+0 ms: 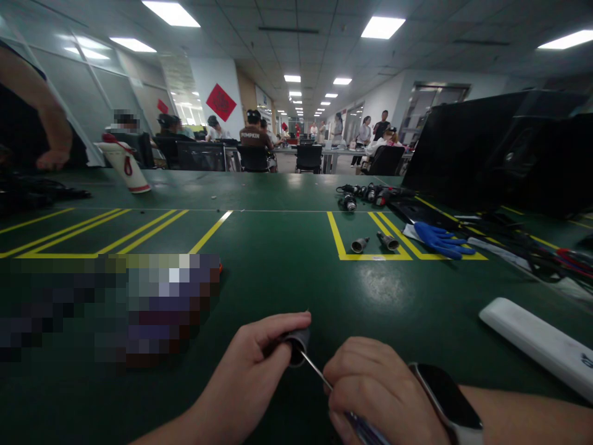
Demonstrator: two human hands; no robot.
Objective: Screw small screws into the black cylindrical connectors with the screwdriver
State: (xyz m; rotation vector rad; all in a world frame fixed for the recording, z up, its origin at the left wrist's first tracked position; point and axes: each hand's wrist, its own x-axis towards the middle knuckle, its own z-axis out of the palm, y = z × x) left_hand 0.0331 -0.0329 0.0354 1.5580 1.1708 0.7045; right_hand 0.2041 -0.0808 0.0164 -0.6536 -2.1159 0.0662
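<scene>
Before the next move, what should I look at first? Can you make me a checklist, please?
1. Left hand gripping the grey part: ok, thumb and fingers are around it.
2. Right hand holding the thin metal tool: ok.
3. Tool reaching the grey part's open mouth: ok, the shaft points into it.
4. Where the tool's tip ends inside: cannot tell, it is hidden.
5. Hands covered: not ok if gloves are wanted, since both are bare and a blue glove lies off to the right.
6. Two other metal parts out of the way: ok, they lie beyond both hands.
</scene>
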